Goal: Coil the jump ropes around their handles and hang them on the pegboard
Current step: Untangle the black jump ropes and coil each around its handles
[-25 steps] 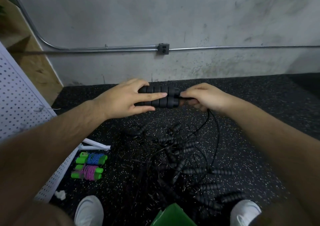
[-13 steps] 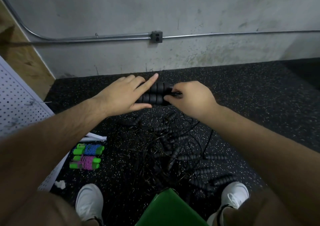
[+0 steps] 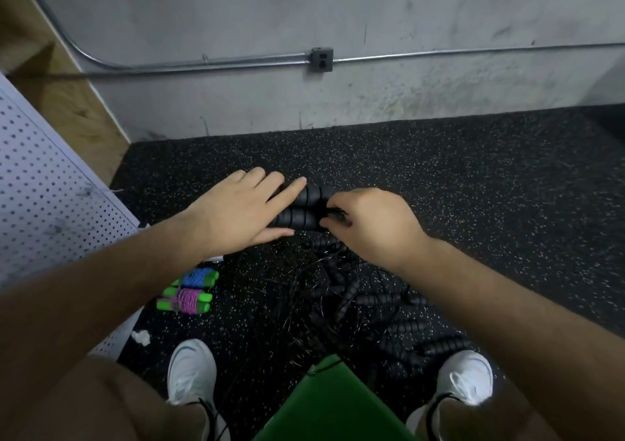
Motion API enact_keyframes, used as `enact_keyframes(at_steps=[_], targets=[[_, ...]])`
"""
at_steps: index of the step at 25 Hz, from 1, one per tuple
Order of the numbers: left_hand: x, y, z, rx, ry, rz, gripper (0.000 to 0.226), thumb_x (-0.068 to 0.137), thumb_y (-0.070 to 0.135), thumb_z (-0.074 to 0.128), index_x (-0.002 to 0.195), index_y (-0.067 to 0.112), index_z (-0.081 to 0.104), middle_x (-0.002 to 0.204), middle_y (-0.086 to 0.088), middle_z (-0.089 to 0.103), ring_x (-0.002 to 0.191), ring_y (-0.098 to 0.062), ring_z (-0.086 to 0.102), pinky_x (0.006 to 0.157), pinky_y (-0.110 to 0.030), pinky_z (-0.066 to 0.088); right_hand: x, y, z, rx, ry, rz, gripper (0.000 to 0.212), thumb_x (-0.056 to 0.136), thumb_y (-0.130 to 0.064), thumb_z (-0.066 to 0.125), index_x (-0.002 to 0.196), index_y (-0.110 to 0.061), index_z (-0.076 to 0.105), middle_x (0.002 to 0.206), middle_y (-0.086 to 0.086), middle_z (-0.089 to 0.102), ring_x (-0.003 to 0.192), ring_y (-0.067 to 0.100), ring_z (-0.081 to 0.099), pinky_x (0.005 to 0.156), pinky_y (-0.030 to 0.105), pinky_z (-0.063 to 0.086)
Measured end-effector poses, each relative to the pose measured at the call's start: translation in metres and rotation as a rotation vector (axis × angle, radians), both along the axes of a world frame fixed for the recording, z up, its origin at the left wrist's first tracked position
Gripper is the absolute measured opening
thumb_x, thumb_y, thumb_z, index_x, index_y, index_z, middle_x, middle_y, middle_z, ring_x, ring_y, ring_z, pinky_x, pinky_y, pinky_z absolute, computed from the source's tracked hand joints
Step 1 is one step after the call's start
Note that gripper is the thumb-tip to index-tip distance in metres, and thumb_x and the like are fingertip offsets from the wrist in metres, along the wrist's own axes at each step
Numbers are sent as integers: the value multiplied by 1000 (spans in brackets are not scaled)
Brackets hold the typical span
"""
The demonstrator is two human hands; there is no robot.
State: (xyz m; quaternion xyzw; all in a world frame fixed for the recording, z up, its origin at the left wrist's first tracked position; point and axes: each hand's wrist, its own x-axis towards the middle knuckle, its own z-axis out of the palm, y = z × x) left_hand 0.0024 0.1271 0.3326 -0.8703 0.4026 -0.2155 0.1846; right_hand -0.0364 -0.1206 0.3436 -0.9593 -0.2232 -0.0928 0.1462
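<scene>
A pair of black ribbed handles point(image 3: 304, 208) is held side by side and roughly level above the speckled black floor point(image 3: 490, 183). The pair is clasped at its left end by the left hand point(image 3: 236, 214): the fingers are laid nearly straight across the top and the thumb is pressed in from underneath, so that the handles are pinched between them. At the other end the right hand point(image 3: 375, 224) is curled, and a thin black cord point(image 3: 334, 213) is pinched in its fingertips right against the handle ends. How much cord is wound on cannot be told, since that part is covered by the hand. Directly beneath the grip, toward the person, a tangled pile of jump ropes point(image 3: 355, 298) is spread on the floor, with many black ribbed grips and loose cords crossed over one another. Below and to the left of the left hand, two coiled ropes with green ends are laid side by side, a blue rope point(image 3: 198, 277) and a pink rope point(image 3: 186, 300). Farther left, past the left wrist, a white pegboard point(image 3: 44, 197) is seen at a slant. Nearer than the pile, two white shoes point(image 3: 191, 369) are planted, with a green object point(image 3: 331, 403) between them. Beyond the grip, a grey wall point(image 3: 406, 7) is crossed by a metal pipe point(image 3: 203, 67) and an outlet box point(image 3: 322, 60).
</scene>
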Motion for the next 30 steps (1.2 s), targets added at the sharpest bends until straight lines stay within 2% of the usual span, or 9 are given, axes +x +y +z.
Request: enact_keyframes(at_steps=[3, 6, 10, 12, 14, 16, 19, 21, 30], targets=[[0, 2, 9, -15, -19, 24, 79, 97, 62, 37, 152, 5, 36, 113, -15, 56, 90, -31, 54, 72, -44, 52, -1, 7, 5, -17, -76, -14, 21, 97, -35, 56, 108, -22, 68, 95, -1, 67, 83, 27, 64, 63, 34, 45], [3, -4, -4, -119, 41, 48, 77, 96, 60, 45, 153, 8, 37, 115, -14, 56, 92, -29, 54, 75, -43, 51, 1, 10, 7, -79, -130, -5, 17, 97, -29, 54, 99, -18, 67, 90, 0, 67, 77, 30, 64, 60, 35, 46], [13, -13, -18, -204, 129, 35, 77, 95, 62, 44, 154, 13, 35, 119, -11, 55, 100, -28, 56, 83, -43, 51, -3, 8, 13, -4, 47, -96, 21, 95, -35, 57, 109, -22, 65, 95, -3, 67, 83, 22, 64, 65, 32, 49], [12, -14, -21, -249, 165, 35, 76, 95, 63, 42, 154, 15, 35, 122, -11, 53, 105, -27, 56, 88, -42, 51, -4, 3, 19, -6, 130, -56, 21, 94, -34, 59, 112, -24, 64, 94, -4, 65, 82, 19, 62, 64, 31, 47], [13, -12, -23, -303, 202, 32, 76, 95, 64, 40, 155, 17, 33, 124, -10, 52, 107, -26, 55, 92, -41, 50, -4, -2, 22, -28, 165, -12, 17, 95, -32, 58, 108, -23, 63, 90, -5, 62, 76, 17, 59, 62, 32, 48], [15, -11, -23, -315, 224, 30, 76, 95, 65, 40, 155, 20, 31, 123, -7, 53, 108, -24, 54, 92, -41, 50, -6, -4, 22, 10, 181, 11, 12, 97, -29, 53, 97, -20, 60, 82, -5, 58, 68, 14, 55, 57, 32, 42], [18, -13, -25, -295, 252, 5, 76, 94, 65, 42, 157, 25, 30, 124, -4, 52, 110, -21, 51, 93, -38, 48, -8, -2, 19, -31, 226, 20, 17, 101, -27, 46, 89, -18, 55, 79, -6, 53, 61, 9, 48, 50, 26, 30], [19, -12, -27, -306, 292, 7, 76, 93, 65, 45, 157, 28, 30, 124, -2, 53, 111, -20, 51, 94, -38, 47, -4, 0, 19, -87, 230, 21, 21, 102, -28, 44, 90, -17, 56, 80, -5, 55, 61, 9, 49, 48, 24, 28], [32, -20, -33, -321, 250, 35, 76, 92, 64, 48, 155, 24, 35, 121, -6, 57, 104, -24, 56, 90, -44, 52, 18, -12, 41, -178, 238, -44, 18, 100, -35, 49, 94, -23, 61, 82, -7, 61, 66, 11, 58, 55, 31, 49]])
